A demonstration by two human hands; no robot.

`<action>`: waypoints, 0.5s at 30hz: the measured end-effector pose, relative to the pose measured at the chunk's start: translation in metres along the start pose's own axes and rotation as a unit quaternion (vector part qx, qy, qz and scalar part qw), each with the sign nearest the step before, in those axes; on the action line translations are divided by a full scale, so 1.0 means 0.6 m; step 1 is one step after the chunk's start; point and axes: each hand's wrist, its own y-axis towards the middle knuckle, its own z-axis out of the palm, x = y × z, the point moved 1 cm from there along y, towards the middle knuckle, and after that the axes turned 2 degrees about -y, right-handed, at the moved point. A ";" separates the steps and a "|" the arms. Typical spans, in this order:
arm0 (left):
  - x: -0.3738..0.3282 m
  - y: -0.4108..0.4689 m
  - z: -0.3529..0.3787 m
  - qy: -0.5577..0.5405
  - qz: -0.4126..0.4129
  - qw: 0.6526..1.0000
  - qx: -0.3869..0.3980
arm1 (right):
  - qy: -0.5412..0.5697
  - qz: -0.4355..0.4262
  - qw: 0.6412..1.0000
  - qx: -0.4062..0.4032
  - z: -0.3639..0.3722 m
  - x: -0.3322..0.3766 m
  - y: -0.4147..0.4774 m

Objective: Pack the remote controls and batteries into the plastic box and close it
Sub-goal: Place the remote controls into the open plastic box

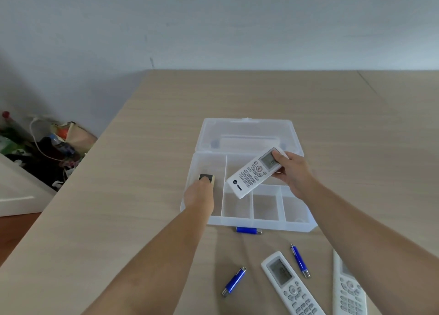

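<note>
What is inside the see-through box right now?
The plastic box holds one small beige remote in its left compartment, under the left hand. The three small front compartments look empty. The held white remote hides part of the big compartment.

Looks like lived-in home room: plain painted wall (213, 18) behind wood-look table (142, 148), messy pile of bags, bottle and white cable (47, 146) on floor left of table, white furniture (16, 186) nearby.
</note>
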 end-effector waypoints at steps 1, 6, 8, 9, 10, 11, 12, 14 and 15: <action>0.001 -0.002 -0.004 -0.001 -0.002 1.000 0.006 | 0.010 0.003 1.000 -0.008 -0.003 0.002 0.001; -0.006 0.001 -0.045 -0.050 0.000 0.998 -0.026 | 0.051 0.036 0.993 -0.099 -0.023 0.008 0.022; -0.018 0.005 -0.066 -0.106 -0.013 0.994 -0.024 | 0.016 0.061 0.990 -0.129 -0.026 0.005 0.035; -0.026 0.006 -0.069 -0.133 -0.020 0.991 0.001 | -0.012 0.073 0.988 -0.138 -0.025 0.001 0.041; -0.035 0.004 -0.070 -0.158 -0.020 0.987 0.033 | -0.036 0.081 0.986 -0.143 -0.023 -0.001 0.045; -0.046 0.004 -0.065 -0.170 -0.019 0.982 0.074 | -0.053 0.085 0.984 -0.149 -0.019 -0.003 0.047; -0.057 0.000 -0.060 -0.170 -0.010 0.979 0.107 | -0.064 0.092 0.982 -0.152 -0.015 -0.004 0.047; -0.071 -0.011 -0.049 -0.132 0.002 0.981 0.140 | -0.065 0.118 0.979 -0.151 -0.005 -0.010 0.045; -0.076 -0.012 -0.039 -0.116 0.003 0.984 0.137 | -0.070 0.133 0.977 -0.150 -0.002 -0.015 0.049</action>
